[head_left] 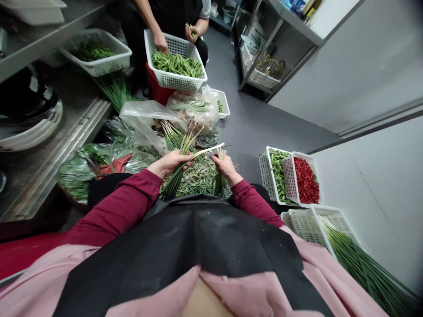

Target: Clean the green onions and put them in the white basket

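Observation:
My left hand [173,163] is closed round a bunch of scallions [187,143], root ends up and green tops hanging below. One cleaned scallion with a pale stem [209,150] sticks out from this hand towards the right. My right hand [226,167] is pinched on limp scallion leaves [219,181], a whitish tuft showing above the fingers and green below. Under both hands spreads a heap of scallion trimmings [198,176]. Just beyond, more untrimmed scallions [172,132] lie by an open clear plastic bag [145,116].
Across from me a person [161,42] handles green pods in a white basket [180,81]. Baskets of green peppers [279,169], red chillies [306,180] and long scallions [357,255] stand at right. Bagged greens [77,171] and a metal shelf [56,163] are at left.

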A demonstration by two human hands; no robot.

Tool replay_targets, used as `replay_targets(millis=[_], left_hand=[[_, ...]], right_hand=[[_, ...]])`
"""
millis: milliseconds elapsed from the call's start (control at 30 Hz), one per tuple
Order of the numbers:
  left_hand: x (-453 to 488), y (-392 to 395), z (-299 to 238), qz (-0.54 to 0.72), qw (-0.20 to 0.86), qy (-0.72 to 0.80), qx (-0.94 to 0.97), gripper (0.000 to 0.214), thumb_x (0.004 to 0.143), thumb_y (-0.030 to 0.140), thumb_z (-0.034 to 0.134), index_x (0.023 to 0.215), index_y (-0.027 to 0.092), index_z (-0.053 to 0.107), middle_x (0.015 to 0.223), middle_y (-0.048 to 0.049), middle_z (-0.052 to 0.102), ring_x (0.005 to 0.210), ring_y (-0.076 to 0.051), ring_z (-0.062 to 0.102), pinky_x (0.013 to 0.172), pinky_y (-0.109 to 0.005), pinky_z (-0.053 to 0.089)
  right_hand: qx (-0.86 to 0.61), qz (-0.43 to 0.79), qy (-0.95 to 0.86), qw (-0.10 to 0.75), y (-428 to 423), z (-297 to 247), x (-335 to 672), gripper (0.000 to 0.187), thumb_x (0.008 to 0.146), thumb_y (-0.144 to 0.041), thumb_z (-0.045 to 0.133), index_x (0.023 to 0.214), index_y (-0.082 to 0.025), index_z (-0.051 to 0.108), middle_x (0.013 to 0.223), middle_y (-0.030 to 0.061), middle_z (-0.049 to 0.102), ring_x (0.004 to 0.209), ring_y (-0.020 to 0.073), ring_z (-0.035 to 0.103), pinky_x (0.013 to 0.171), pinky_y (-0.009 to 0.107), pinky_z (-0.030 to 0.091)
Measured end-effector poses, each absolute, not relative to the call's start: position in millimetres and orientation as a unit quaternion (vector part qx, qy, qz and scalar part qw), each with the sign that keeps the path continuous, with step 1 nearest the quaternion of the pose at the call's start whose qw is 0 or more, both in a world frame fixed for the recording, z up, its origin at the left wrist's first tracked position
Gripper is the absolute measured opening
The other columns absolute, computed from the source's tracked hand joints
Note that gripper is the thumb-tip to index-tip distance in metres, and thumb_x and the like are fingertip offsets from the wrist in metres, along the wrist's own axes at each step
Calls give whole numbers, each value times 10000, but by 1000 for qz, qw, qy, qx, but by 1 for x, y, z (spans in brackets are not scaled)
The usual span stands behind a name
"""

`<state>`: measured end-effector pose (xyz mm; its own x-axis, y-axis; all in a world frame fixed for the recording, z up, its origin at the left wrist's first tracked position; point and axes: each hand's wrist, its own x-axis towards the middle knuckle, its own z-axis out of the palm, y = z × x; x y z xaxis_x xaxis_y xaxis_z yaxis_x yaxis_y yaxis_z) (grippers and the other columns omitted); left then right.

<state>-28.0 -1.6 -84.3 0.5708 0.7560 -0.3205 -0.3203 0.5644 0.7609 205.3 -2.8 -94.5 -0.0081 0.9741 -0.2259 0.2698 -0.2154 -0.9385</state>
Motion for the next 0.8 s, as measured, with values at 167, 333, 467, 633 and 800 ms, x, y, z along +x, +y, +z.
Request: replay_targets(millis=[167, 333, 467, 633, 800], left_hand=[[-16, -3, -90, 258, 851, 318, 328, 310, 670, 307, 811, 822, 74, 671, 578, -40, 605, 479, -109, 561, 454, -215, 453], [-12, -4, -88, 266, 840, 351, 316, 287, 714, 325, 790, 801, 113, 616, 628, -63, 665, 508, -144, 617, 497, -253, 504], [-12, -5, -84, 296, 837, 353, 295, 283, 792, 348, 725, 900, 106, 624, 728, -98, 705, 635, -201, 688, 588, -311, 557], [-11, -7, -80, 304, 829, 357, 306, 341, 782, 359, 737, 968, 87, 649, 793, -113, 718, 729, -219, 702, 647, -329, 565], [-7, -12, -79, 298, 760, 391, 425, 335, 656, 317, 822, 857, 99, 665, 654, -41, 686, 600, -159, 645, 587, -266, 515]], right_hand=[[-491, 641, -428, 406, -17, -68, 165, 391, 638, -455, 772, 842, -187, 573, 446, -107, 395, 350, 53, 293, 386, 220, 286], [-525, 598, -442, 415, -19, -65, 157, 378, 633, -458, 783, 692, -200, 513, 436, -91, 389, 365, 58, 313, 370, 222, 279], [-568, 559, -435, 419, -16, -72, 160, 361, 665, -437, 759, 653, -217, 474, 446, -79, 379, 378, 76, 336, 363, 227, 279], [-596, 557, -402, 416, -14, -77, 161, 307, 716, -391, 716, 683, -225, 459, 483, -68, 367, 397, 88, 358, 368, 228, 309], [-606, 550, -397, 415, -13, -77, 159, 298, 701, -364, 739, 683, -218, 480, 523, -50, 438, 378, 77, 352, 341, 226, 291]])
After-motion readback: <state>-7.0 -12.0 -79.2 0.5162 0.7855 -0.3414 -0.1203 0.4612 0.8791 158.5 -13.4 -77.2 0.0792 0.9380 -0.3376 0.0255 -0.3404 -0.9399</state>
